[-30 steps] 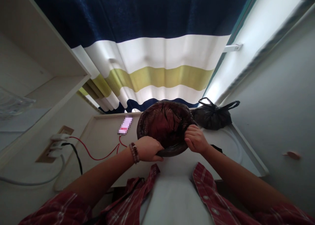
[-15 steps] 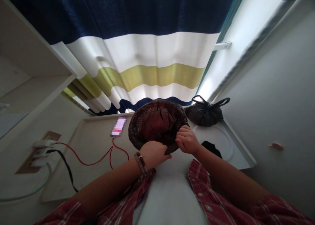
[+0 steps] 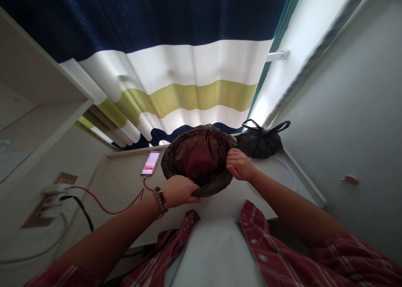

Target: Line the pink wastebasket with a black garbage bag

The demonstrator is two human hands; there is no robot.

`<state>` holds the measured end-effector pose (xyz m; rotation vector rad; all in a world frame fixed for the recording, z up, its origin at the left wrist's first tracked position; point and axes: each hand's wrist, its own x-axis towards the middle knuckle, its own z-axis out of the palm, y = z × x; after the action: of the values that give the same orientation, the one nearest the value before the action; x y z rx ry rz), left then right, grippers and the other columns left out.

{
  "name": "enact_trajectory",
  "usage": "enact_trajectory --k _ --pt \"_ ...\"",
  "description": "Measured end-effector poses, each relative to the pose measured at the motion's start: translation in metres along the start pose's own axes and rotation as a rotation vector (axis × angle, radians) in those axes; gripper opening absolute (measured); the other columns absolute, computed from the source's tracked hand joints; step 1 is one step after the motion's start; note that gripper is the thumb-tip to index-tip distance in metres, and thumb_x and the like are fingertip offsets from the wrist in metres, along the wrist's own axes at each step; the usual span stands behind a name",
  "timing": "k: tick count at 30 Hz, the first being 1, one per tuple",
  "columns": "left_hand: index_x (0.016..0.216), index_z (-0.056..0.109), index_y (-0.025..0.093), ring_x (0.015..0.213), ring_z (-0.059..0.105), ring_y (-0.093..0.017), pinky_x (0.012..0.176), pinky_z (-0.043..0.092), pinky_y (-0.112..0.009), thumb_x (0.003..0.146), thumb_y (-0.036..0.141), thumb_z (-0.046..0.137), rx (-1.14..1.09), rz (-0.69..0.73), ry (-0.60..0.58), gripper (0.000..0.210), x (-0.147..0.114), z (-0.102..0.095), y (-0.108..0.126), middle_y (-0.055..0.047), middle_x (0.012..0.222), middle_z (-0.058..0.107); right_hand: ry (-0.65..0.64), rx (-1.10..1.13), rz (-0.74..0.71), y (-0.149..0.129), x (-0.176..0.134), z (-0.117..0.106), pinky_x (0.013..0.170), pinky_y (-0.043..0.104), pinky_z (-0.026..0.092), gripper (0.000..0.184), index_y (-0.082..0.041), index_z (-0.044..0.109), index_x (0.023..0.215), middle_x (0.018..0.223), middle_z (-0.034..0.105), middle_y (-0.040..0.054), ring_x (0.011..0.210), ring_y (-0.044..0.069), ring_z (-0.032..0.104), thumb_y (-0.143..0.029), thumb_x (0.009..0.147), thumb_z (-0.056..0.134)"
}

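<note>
A round mesh-walled basket (image 3: 184, 146), reddish inside, stands at the middle of the white desk, lined with a thin black plastic bag (image 3: 213, 186) folded over its rim. My left hand (image 3: 180, 191), a beaded bracelet at its wrist, grips the bag's edge at the near left of the rim. With fingers curled, my right hand (image 3: 240, 164) pinches the bag at the right side of the rim. The bag's folds hide the basket's bottom.
Behind my right hand sits a tied black bag (image 3: 262, 140) with two loop handles. A phone (image 3: 150, 163) on a red cable (image 3: 109, 211) lies to the left. Plugs fill a wall socket (image 3: 50, 201). A striped curtain (image 3: 188, 96) hangs behind the desk (image 3: 113, 169).
My left hand has slid left along the rim, and my right hand has risen slightly. The bag's near edge now spreads wider toward me. A black item at the right is no longer visible.
</note>
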<state>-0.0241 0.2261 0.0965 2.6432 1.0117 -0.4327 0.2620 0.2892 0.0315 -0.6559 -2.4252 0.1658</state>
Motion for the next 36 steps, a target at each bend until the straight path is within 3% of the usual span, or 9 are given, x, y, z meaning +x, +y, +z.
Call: enact_trajectory --k 4,7,11,13,17,26,32,36 --pt "0.097 0.072 0.027 0.082 0.069 -0.024 0.069 0.046 -0.028 0.084 0.054 0.061 -0.016 0.05 -0.029 0.032 -0.009 -0.005 -0.02 -0.005 0.085 0.073 0.0 -0.016 -0.002 -0.004 0.002 0.003 0.079 0.041 0.036 0.036 -0.022 0.046 0.062 0.063 0.051 0.004 0.069 0.019 0.045 -0.033 0.095 0.036" --pt "0.095 0.074 0.025 0.082 0.069 -0.025 0.071 0.047 -0.029 0.078 0.059 0.064 -0.037 0.016 -0.045 0.038 -0.011 -0.013 -0.02 -0.007 0.085 0.073 0.028 -0.032 0.025 -0.012 0.002 0.007 0.078 0.041 0.035 0.037 -0.022 0.046 0.061 0.062 0.049 0.0037 0.068 0.019 0.044 -0.032 0.095 0.036" --pt "0.109 0.069 0.022 0.086 0.068 -0.026 0.075 0.048 -0.032 0.077 0.073 0.054 -0.095 -0.061 0.056 0.062 0.003 -0.017 0.009 -0.01 0.094 0.072 0.044 -0.042 0.057 -0.021 0.0 0.011 0.077 0.04 0.034 0.038 -0.022 0.048 0.06 0.061 0.049 0.0036 0.067 0.019 0.043 -0.032 0.094 0.036" --pt "0.112 0.067 0.021 0.088 0.068 -0.027 0.075 0.049 -0.033 0.084 0.07 0.046 -0.098 -0.089 0.118 0.061 0.014 -0.013 0.027 -0.011 0.097 0.072 0.044 -0.051 0.065 -0.023 -0.001 0.011 0.078 0.04 0.033 0.038 -0.021 0.049 0.06 0.062 0.051 0.0038 0.067 0.019 0.043 -0.032 0.094 0.037" --pt "0.093 0.07 0.017 0.08 0.069 -0.028 0.07 0.05 -0.035 0.09 0.058 0.044 -0.038 -0.125 0.081 0.049 0.028 0.0 0.042 -0.012 0.086 0.072 0.025 -0.065 0.053 -0.024 -0.003 0.009 0.078 0.04 0.033 0.037 -0.021 0.049 0.061 0.063 0.052 0.0037 0.068 0.018 0.044 -0.032 0.094 0.038" --pt "0.097 0.072 0.02 0.081 0.07 -0.028 0.07 0.05 -0.033 0.087 0.054 0.054 -0.041 -0.038 -0.042 0.039 0.008 -0.005 0.017 -0.01 0.085 0.072 -0.006 -0.054 0.003 -0.012 -0.005 -0.001 0.079 0.039 0.036 0.035 -0.021 0.048 0.064 0.065 0.051 0.0035 0.07 0.019 0.046 -0.035 0.095 0.038" --pt "0.098 0.072 0.026 0.084 0.069 -0.026 0.071 0.048 -0.029 0.083 0.049 0.064 -0.041 0.023 -0.062 0.029 -0.007 -0.009 -0.003 -0.006 0.086 0.073 -0.047 -0.011 -0.025 -0.015 -0.007 -0.008 0.083 0.042 0.04 0.034 -0.021 0.053 0.069 0.069 0.055 0.0048 0.074 0.019 0.049 -0.036 0.096 0.039" --pt "0.094 0.073 0.026 0.085 0.069 -0.024 0.075 0.047 -0.028 0.08 0.047 0.067 -0.056 0.054 -0.049 0.026 -0.014 -0.015 -0.012 -0.004 0.086 0.073 -0.012 0.039 0.013 -0.025 -0.01 -0.018 0.093 0.046 0.042 0.02 -0.022 0.062 0.088 0.089 0.064 0.0076 0.09 0.022 0.056 -0.032 0.094 0.046"
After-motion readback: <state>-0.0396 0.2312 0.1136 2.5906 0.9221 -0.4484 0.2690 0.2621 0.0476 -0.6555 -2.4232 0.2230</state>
